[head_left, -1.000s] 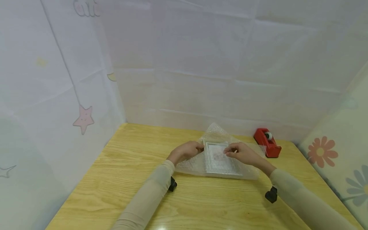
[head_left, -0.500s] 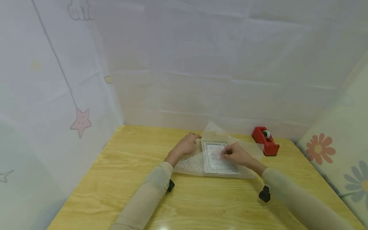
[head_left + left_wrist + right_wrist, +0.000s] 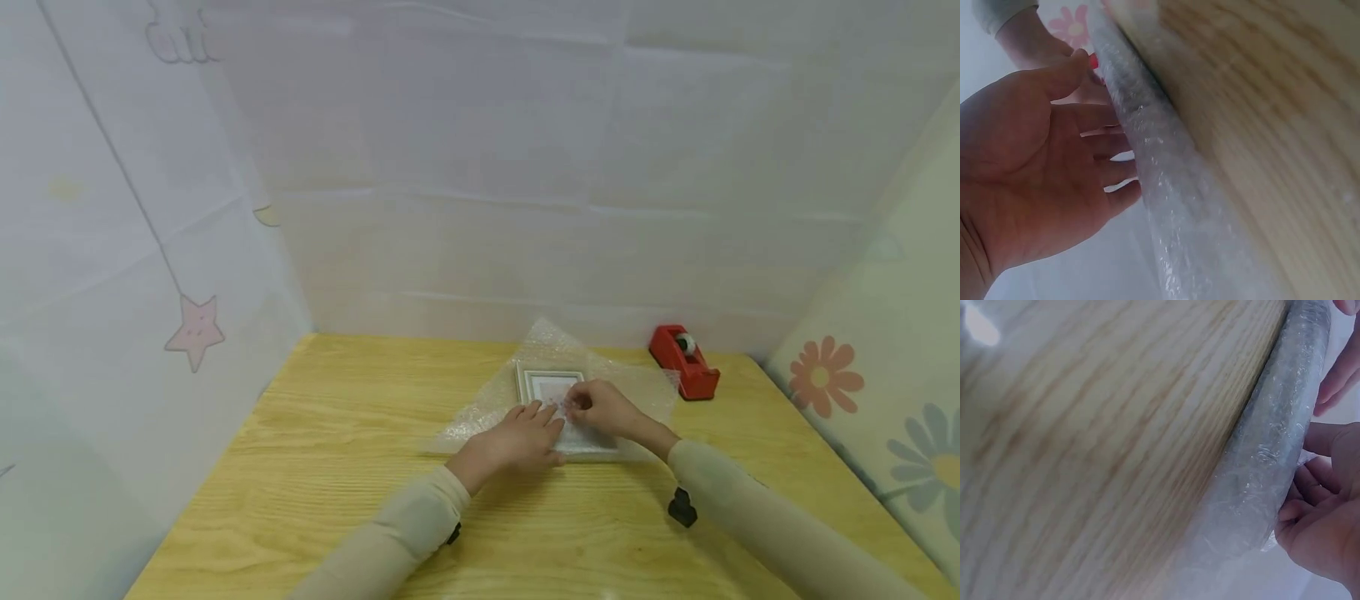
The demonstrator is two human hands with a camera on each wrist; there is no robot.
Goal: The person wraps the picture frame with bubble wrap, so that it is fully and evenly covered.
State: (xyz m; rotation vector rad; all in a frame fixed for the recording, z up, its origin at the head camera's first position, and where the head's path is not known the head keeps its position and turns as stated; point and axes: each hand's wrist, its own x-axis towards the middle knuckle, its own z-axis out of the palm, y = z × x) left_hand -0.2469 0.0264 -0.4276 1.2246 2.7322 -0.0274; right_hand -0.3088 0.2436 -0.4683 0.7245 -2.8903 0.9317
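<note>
A white picture frame (image 3: 528, 382) lies on a sheet of bubble wrap (image 3: 480, 410), whose near part is folded up over the frame's lower portion. My left hand (image 3: 516, 442) is laid over the folded wrap at the near side, fingers straight and slightly spread. In the left wrist view its fingertips reach the rounded edge of the bubble wrap (image 3: 1166, 169). My right hand (image 3: 611, 410) pinches the folded wrap above the middle of the frame, thumb against curled fingers. The right wrist view shows those fingers (image 3: 1313, 481) partly behind the wrap's folded edge.
A red tape dispenser (image 3: 684, 364) with a roll of tape stands at the back right, beside the wrap's right corner. The wooden table (image 3: 337, 433) meets a pale hanging cloth (image 3: 465, 250) at its back edge. Printed cloths flank both sides.
My left hand has left the frame's upper left side and come down to the near side, onto the folded wrap. The right hand keeps its pinch, shifted slightly left. The view has turned slightly.
</note>
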